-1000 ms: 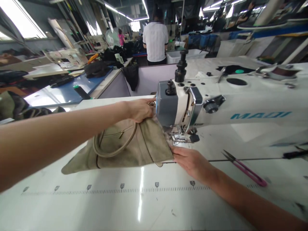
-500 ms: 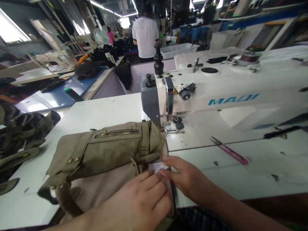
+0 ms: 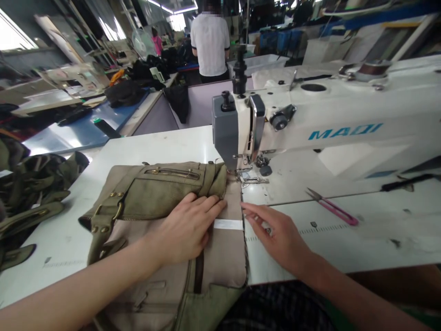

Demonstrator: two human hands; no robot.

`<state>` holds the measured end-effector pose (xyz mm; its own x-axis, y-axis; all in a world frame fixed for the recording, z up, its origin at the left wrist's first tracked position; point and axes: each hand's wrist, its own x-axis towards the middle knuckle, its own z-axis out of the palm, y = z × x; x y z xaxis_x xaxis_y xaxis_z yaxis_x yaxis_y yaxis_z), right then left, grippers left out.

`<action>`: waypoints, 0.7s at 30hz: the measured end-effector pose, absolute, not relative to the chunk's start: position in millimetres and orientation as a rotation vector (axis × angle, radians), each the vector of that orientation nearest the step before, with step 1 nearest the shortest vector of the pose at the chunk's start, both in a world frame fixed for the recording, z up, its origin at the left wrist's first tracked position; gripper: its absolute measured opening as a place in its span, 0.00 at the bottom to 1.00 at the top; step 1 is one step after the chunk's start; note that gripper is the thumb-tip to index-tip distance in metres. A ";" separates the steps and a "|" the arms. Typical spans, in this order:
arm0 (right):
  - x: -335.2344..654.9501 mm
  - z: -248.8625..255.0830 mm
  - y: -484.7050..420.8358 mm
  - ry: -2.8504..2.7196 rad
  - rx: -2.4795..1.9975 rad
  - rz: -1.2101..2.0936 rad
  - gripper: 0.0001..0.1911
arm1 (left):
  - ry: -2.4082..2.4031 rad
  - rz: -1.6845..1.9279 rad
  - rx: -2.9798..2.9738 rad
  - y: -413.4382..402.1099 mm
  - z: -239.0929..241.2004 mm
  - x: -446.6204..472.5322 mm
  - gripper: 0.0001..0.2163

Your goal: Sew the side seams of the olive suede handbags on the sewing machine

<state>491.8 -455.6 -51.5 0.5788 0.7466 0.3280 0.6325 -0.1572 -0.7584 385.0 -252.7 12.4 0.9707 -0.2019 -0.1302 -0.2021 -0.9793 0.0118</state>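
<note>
An olive-green bag (image 3: 151,188) with a brass zipper and buckles lies on the white sewing table (image 3: 344,248), its beige lining (image 3: 223,253) turned toward me. My left hand (image 3: 188,225) lies flat on the bag, fingers stretched out toward the needle area. My right hand (image 3: 275,234) rests open at the lining's right edge, fingertips beside a small white label (image 3: 228,224) on the lining. The bag's far edge sits at the presser foot (image 3: 246,177) of the white sewing machine (image 3: 310,124).
Pink thread snips (image 3: 332,207) lie on the table to the right. A pile of olive bag pieces (image 3: 31,193) sits at the left edge. Beyond the machine a person in a white shirt (image 3: 210,41) stands with their back turned, among other cluttered worktables.
The bag has been turned and drawn toward me, lining now up. My left hand slid forward to lie flat on it. The right hand drew back from the label to the lining's edge.
</note>
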 end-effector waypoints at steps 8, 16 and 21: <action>493.6 -44.2 -443.9 -0.990 -1.927 0.364 0.23 | 0.608 0.170 -3.065 -247.7 20.1 389.0 0.28; 484.7 -47.5 -442.2 -1.444 -1.997 -0.068 0.09 | 0.743 0.259 -3.090 -237.9 22.8 404.6 0.22; 488.5 -46.8 -439.6 -1.658 -1.962 -0.401 0.11 | 0.822 0.176 -3.108 -232.0 25.9 411.8 0.21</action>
